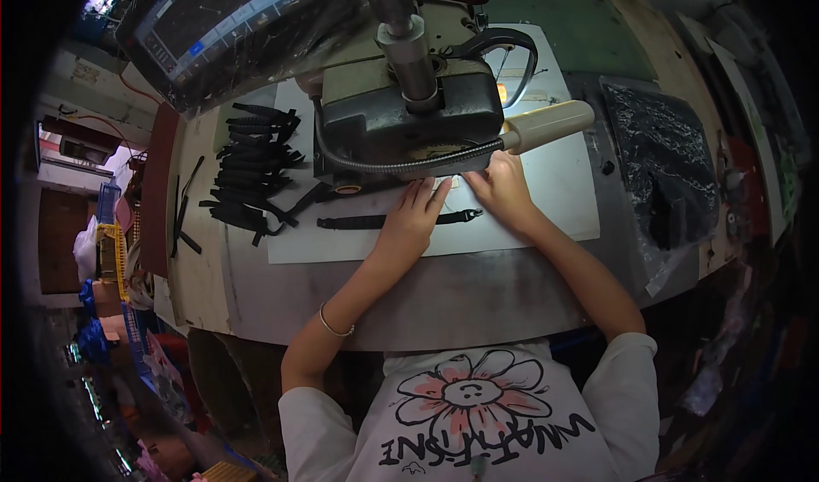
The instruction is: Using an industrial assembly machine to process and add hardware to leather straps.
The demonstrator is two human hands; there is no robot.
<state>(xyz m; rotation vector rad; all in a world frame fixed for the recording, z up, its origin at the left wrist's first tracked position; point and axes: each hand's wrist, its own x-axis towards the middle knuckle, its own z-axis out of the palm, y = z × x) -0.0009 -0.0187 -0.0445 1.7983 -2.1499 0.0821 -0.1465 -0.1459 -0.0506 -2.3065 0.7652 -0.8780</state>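
My left hand lies across a black strap on a white work surface, its fingers stretched toward the sewing machine head. The strap has a black buckle-like end, which shows to the right of that hand. My right hand rests close to the machine's front edge, thumb pointing inward and fingers bent. The machine and its pale handle-shaped lamp partly hide its fingertips. Between both hands sits a small pale piece, too small to name. What the right fingers hold, if anything, is hidden.
Bundled black straps are heaped left of the machine, with loose black strips farther left. A plastic-wrapped screen hangs at the upper left. The pale lamp juts out rightward. A clear bag of dark material lies at right.
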